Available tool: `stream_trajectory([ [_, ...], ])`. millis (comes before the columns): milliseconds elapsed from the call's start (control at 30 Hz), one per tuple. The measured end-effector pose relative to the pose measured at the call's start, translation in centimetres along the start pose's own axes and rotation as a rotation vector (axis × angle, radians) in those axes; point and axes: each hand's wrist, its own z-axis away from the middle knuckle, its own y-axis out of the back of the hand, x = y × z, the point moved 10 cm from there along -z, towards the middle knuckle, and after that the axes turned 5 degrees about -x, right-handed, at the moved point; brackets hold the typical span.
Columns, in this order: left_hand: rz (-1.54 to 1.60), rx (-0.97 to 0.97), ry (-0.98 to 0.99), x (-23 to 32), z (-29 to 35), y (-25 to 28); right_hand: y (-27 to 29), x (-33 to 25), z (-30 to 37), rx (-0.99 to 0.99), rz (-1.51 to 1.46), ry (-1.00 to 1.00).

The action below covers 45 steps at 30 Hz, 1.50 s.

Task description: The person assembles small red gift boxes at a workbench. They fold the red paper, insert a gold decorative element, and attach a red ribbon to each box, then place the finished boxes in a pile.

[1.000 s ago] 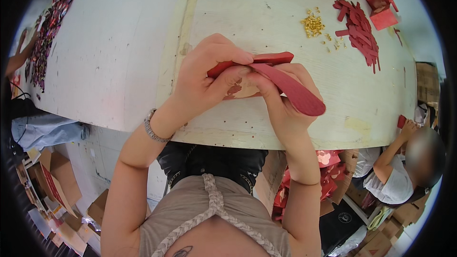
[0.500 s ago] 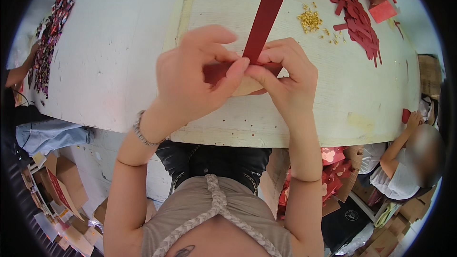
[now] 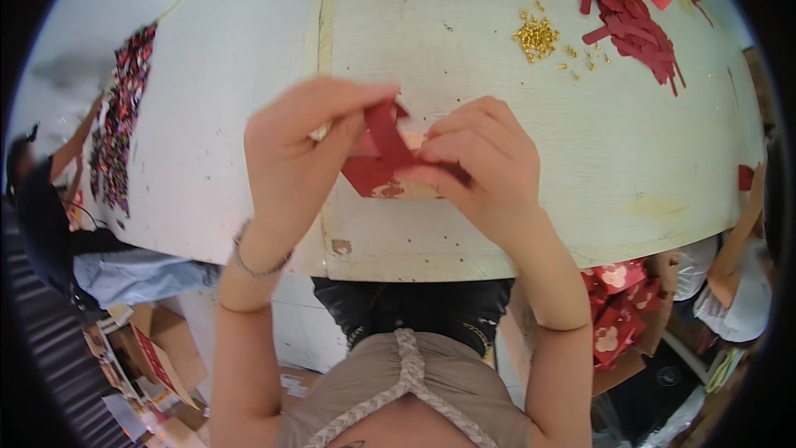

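No legible txt, nos. or signs.

The white table [image 3: 199, 133] is wide, and a yellowish tape [image 3: 325, 50] runs over it toward the near edge. On its right part lies a small heap of gold pins [image 3: 535, 38], with several loose ones near it. Beside them is a pile of dark red strips [image 3: 626, 25]. Along the left side lie many small shiny pieces [image 3: 126, 129].
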Motion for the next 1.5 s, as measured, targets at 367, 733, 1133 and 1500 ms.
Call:
stream_trajectory([
  [367, 0.412, -0.078, 0.350, -3.1, 1.9, -1.8, 0.6, -0.1, 0.8, 0.095, -0.030, -0.015],
  [733, 0.295, -0.152, 0.034, -1.8, 1.1, -2.2, 0.4, 0.3, 0.6, 0.071, -0.067, -0.033],
  [1133, 0.284, -0.226, -0.090, -2.0, 2.1, -2.7, 0.4, -0.7, 1.1, 0.130, -0.070, 0.065],
  [1500, 0.286, -0.237, -0.074, -1.8, 1.9, -2.4, 0.2, -1.2, 1.4, 0.128, -0.031, 0.114],
])
